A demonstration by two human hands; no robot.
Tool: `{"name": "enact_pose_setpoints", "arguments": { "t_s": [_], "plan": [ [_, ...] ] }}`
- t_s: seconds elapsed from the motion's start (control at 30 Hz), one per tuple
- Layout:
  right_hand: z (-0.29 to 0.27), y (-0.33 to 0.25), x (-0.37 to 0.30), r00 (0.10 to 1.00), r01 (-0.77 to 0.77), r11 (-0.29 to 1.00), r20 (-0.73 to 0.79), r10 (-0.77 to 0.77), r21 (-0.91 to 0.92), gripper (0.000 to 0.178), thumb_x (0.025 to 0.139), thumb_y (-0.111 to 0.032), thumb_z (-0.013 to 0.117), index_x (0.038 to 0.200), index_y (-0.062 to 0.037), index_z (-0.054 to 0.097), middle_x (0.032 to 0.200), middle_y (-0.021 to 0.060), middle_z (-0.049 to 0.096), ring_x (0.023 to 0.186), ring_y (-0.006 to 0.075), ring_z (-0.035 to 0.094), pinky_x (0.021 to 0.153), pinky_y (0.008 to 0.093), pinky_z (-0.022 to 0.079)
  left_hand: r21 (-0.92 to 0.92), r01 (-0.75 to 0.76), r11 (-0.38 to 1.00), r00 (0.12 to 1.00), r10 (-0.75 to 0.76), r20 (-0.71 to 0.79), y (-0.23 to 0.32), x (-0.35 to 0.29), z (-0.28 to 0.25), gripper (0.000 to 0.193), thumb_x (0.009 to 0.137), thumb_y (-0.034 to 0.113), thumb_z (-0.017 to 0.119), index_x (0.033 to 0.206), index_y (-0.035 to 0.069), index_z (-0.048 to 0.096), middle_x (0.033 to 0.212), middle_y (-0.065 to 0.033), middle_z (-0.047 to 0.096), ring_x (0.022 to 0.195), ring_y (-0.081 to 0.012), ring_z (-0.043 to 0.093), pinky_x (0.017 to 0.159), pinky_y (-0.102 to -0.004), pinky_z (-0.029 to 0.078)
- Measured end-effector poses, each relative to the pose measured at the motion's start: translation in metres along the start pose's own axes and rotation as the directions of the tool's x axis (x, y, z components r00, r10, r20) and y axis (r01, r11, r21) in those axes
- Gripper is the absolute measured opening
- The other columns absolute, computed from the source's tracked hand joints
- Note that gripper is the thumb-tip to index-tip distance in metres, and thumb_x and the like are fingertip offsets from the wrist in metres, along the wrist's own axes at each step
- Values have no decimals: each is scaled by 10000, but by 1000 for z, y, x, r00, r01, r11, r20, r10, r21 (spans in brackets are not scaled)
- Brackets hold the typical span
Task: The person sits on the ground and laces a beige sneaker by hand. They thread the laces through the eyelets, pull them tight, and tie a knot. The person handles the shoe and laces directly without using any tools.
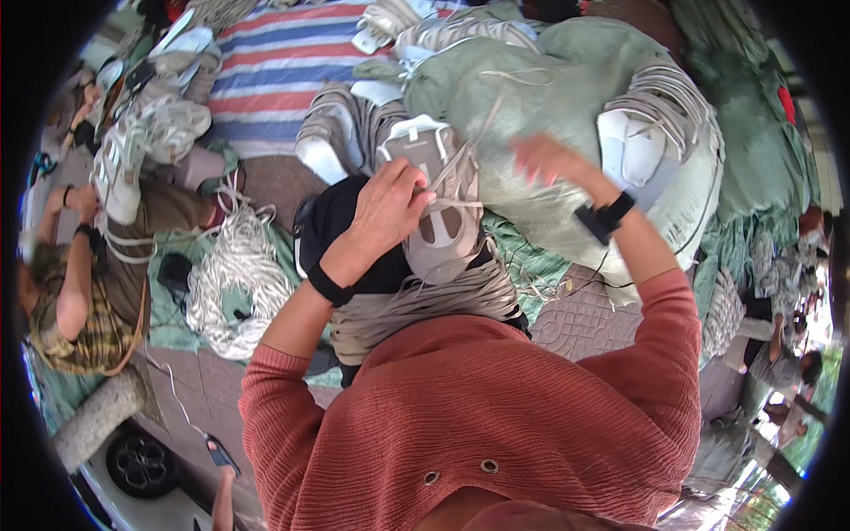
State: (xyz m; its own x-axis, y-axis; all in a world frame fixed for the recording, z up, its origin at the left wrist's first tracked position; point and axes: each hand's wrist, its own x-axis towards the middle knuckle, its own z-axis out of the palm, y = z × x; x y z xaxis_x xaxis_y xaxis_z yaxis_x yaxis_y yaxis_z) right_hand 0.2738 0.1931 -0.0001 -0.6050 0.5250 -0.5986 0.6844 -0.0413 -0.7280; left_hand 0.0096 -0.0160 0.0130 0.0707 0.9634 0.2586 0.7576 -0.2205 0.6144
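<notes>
A beige and grey sneaker (pixel 440 243), with a white-edged opening, lies across my lap with its toe toward me. My left hand (pixel 390 208) is closed on its left side, thumb and fingers pressed together at the lacing. A pale shoelace (pixel 456 173) crosses the shoe's front, and a blurred strand rises from it toward the upper right. To the right of the shoe, my right hand (pixel 553 161) is raised over a green sack and smeared by motion; whether it holds a strand cannot be made out. A bundle of beige laces (pixel 425 305) lies over my lap.
More shoes (pixel 341 133) stand beyond my lap, beside a striped sheet (pixel 283 66). A bulging green sack (pixel 531 106) bears a stack of shoes (pixel 660 124). White cord (pixel 235 283) lies coiled at left. Another person (pixel 75 274) sits at far left, handling white shoes.
</notes>
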Motion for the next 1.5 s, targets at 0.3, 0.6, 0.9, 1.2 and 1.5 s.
{"name": "enact_pose_setpoints", "arguments": {
  "t_s": [0.3,0.6,0.9,1.2,1.5],
  "plan": [
    [135,49,-5,994,-98,541,61,86,836,342,907,-379,670,669,-166,549,600,-78,409,469,49,342,383,225,269,-11,59,998,992,-57,115,-33,16,36,215,703,146,763,787,37,598,793,-111,541,730,-309,561,673,-420,457],
    [153,55,32,991,-72,32,68,118,997,372,914,-324,670,633,-179,475,560,-78,355,451,87,278,436,277,238,-379,313,871,924,-186,334,-30,26,17,154,759,43,712,751,-4,565,863,-22,476,699,-112,435,646,-244,380],
    [147,76,48,996,-55,-185,67,60,981,147,933,-229,636,808,-159,602,563,-87,360,460,83,263,494,255,266,-509,416,753,873,-175,455,-18,25,0,87,795,16,636,792,-1,550,887,-11,459,798,-109,437,741,-230,349],
    [82,50,-99,934,340,-178,-354,-54,923,102,910,-217,612,839,-145,628,798,-19,602,755,128,536,724,315,418,-739,502,450,865,-239,442,-24,22,-16,112,847,142,581,877,35,571,936,-41,581,906,-136,516,853,-279,376],
    [-13,197,-303,515,835,-7,-777,362,550,206,998,-154,396,877,-83,546,836,60,629,798,201,614,809,389,513,-983,159,-96,870,-456,186,-216,-53,-150,287,986,317,466,893,63,559,976,-93,616,934,-233,586,829,-369,492]
  ]
}}
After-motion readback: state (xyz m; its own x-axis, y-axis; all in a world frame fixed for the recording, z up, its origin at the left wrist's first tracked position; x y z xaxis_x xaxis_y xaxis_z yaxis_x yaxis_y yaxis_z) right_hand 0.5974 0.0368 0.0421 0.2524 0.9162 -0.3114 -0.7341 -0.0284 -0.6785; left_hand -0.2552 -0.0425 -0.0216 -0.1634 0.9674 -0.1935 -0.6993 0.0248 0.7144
